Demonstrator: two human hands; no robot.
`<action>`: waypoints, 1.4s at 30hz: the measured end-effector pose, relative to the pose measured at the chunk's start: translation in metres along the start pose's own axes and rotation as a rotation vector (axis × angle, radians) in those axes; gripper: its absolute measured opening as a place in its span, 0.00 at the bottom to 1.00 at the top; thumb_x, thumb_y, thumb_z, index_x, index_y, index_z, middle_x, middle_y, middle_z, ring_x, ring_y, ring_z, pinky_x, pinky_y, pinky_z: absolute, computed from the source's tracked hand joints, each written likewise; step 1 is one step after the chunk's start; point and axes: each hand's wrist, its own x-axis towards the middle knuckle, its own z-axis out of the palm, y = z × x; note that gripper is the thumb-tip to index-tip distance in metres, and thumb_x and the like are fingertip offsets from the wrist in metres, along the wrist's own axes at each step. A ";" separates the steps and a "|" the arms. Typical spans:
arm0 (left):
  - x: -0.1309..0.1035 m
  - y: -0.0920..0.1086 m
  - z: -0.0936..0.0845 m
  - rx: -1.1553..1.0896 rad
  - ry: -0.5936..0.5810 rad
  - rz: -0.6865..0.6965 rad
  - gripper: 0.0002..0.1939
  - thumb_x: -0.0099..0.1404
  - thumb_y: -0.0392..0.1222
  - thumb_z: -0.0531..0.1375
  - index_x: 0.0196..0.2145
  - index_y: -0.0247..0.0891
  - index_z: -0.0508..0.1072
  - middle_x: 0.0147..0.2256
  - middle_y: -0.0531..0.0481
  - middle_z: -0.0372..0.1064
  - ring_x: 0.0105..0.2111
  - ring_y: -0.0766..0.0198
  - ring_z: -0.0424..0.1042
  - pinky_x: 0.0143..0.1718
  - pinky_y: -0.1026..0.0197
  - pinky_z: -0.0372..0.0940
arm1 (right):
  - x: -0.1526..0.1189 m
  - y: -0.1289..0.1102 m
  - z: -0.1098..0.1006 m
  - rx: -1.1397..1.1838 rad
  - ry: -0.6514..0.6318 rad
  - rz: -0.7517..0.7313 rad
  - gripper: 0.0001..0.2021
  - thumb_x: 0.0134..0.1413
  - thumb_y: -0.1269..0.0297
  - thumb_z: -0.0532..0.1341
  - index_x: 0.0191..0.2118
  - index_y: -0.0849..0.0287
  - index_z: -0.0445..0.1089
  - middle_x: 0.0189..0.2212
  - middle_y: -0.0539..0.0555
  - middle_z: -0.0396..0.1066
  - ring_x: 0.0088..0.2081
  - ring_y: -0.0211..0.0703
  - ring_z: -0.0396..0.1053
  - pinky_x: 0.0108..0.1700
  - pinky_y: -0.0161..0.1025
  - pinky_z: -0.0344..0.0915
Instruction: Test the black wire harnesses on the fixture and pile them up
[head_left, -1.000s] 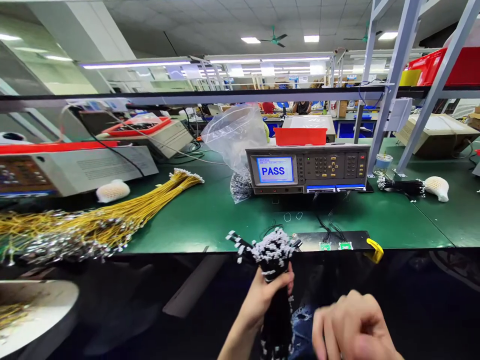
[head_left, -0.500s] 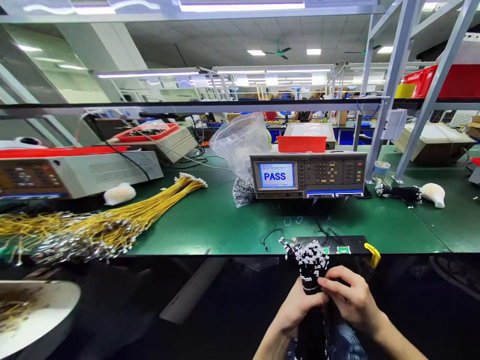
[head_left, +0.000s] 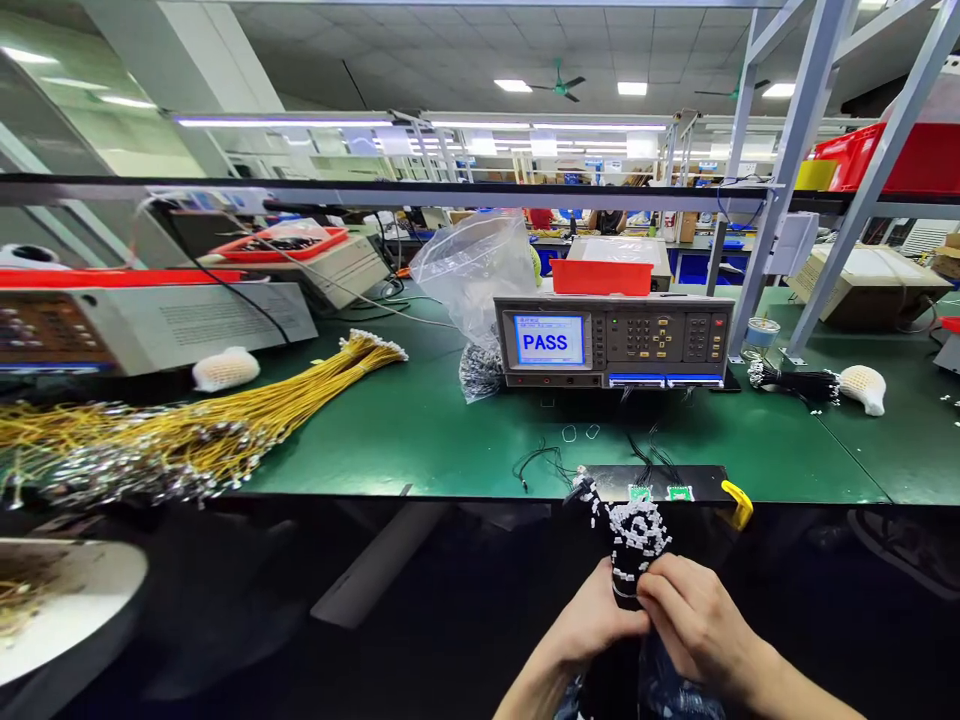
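Note:
A thick bundle of black cables (head_left: pixel 627 560) with small white connectors stands upright below the bench's front edge. My left hand (head_left: pixel 600 622) is closed around it from the left. At the bundle's right side, my right hand (head_left: pixel 694 610) has its fingers pinched near the light-coloured band around it; anything small between those fingertips is hidden. A few connector ends lean away to the left at the bundle's top. Just beyond is a black test fixture (head_left: pixel 697 478) with small green boards (head_left: pixel 680 493) and black wires.
The tester (head_left: pixel 611 345) displays PASS. Yellow cable bundles (head_left: pixel 300 405) spread over the left of the green bench (head_left: pixel 420 450). A yellow hook-shaped piece (head_left: pixel 739 505) juts from the fixture's right end. Another black bundle (head_left: pixel 799 383) lies at right. A white basin (head_left: pixel 82 600) sits lower left.
The bundle and both hands have shifted slightly lower and right relative to the fixture, baring more of the green boards. The right fingers have curled in closer. The view has tilted a little.

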 end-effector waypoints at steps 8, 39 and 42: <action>0.008 0.002 -0.015 -0.081 -0.043 -0.029 0.16 0.39 0.40 0.74 0.23 0.34 0.72 0.21 0.53 0.68 0.23 0.66 0.63 0.29 0.63 0.58 | -0.005 0.002 -0.045 0.721 -0.253 0.383 0.20 0.69 0.44 0.53 0.34 0.54 0.62 0.36 0.56 0.66 0.41 0.48 0.66 0.43 0.44 0.70; 0.007 0.010 0.007 1.314 0.046 0.077 0.17 0.55 0.27 0.54 0.42 0.37 0.68 0.40 0.39 0.77 0.42 0.46 0.78 0.40 0.55 0.65 | 0.062 0.032 -0.094 0.712 -0.170 0.478 0.14 0.63 0.54 0.67 0.45 0.58 0.85 0.19 0.47 0.59 0.22 0.35 0.53 0.25 0.36 0.53; -0.002 0.009 0.007 1.374 0.026 0.155 0.19 0.52 0.26 0.55 0.42 0.38 0.68 0.40 0.40 0.77 0.41 0.47 0.77 0.42 0.53 0.67 | 0.062 0.053 -0.084 0.918 -0.121 0.751 0.15 0.56 0.56 0.70 0.42 0.63 0.84 0.16 0.44 0.55 0.19 0.31 0.45 0.22 0.34 0.45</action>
